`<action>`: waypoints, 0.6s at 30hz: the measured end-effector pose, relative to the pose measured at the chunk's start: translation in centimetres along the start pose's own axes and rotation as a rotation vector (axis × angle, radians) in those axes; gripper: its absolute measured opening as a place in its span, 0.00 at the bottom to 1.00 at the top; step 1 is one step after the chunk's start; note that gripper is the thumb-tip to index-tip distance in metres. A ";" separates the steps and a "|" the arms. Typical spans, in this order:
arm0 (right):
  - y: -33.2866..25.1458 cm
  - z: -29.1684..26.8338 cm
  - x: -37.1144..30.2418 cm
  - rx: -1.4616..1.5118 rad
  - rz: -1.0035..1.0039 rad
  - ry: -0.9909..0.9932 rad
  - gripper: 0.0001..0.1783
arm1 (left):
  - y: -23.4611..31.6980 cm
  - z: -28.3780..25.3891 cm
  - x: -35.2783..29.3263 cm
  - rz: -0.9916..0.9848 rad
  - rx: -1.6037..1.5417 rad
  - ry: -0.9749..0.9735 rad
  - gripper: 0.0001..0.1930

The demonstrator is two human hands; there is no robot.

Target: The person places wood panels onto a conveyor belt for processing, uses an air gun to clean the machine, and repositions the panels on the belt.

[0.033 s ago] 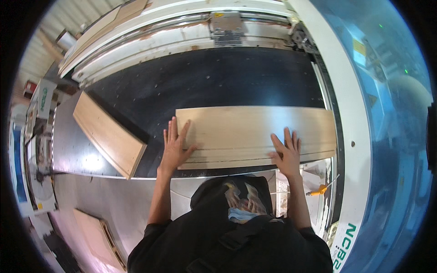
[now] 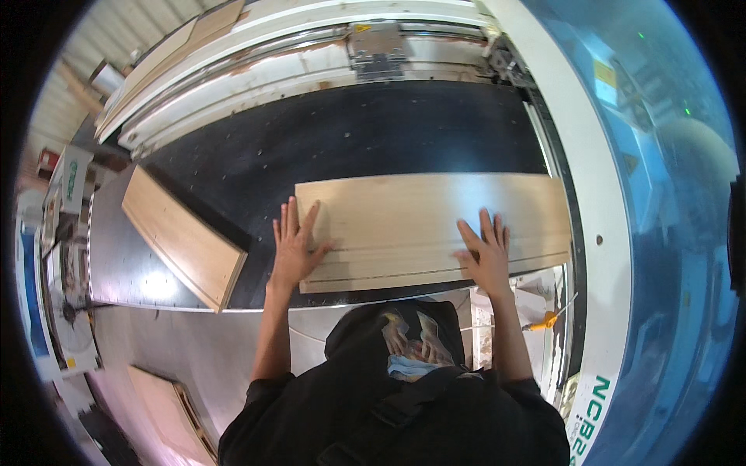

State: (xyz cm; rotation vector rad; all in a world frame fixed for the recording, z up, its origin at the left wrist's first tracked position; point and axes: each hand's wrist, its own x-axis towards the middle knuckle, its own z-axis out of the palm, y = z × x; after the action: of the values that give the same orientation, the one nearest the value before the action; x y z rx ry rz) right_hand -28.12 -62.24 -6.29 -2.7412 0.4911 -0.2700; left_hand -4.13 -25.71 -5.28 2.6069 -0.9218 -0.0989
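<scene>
A long pale wooden panel (image 2: 404, 213) lies flat on the black machine table (image 2: 326, 132) in front of me, with narrow dark lines along its near edge. At its left end is my left hand (image 2: 295, 247), open, with thumb and forefinger over the panel and the other fingers along the end edge. Toward the right, my right hand (image 2: 488, 252) rests open on the panel's near part, fingers spread. To the left, a second wooden panel (image 2: 183, 241), possibly a stack, lies at a slant with one corner over the table's front edge.
A metal rail with a carriage (image 2: 377, 50) runs along the back. On the right stands a white machine frame (image 2: 594, 233) with a blue translucent cover (image 2: 668, 256). An orange-yellow air gun or similar tool (image 2: 544, 321) hangs near my right forearm. More boards (image 2: 167, 404) lie low at left.
The view has turned very slightly. Both hands keep their places on the panel, and no clear movement of the panels shows.
</scene>
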 end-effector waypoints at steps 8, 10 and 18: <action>6.3 2.3 16.4 -0.055 0.225 -0.138 0.34 | -1.9 3.8 14.3 -0.009 0.159 -0.159 0.43; 7.9 3.1 18.6 -0.065 0.177 -0.126 0.34 | -0.9 3.6 16.0 0.010 0.134 -0.220 0.48; 13.0 3.6 28.9 -0.074 0.175 -0.053 0.34 | -2.5 5.7 24.6 0.150 -0.027 -0.064 0.45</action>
State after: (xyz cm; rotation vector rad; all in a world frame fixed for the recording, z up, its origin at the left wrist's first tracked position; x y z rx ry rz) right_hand -4.52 -83.27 -10.73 -2.7459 0.7343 -0.1381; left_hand 15.58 -41.01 -10.11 2.5129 -1.1269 -0.1552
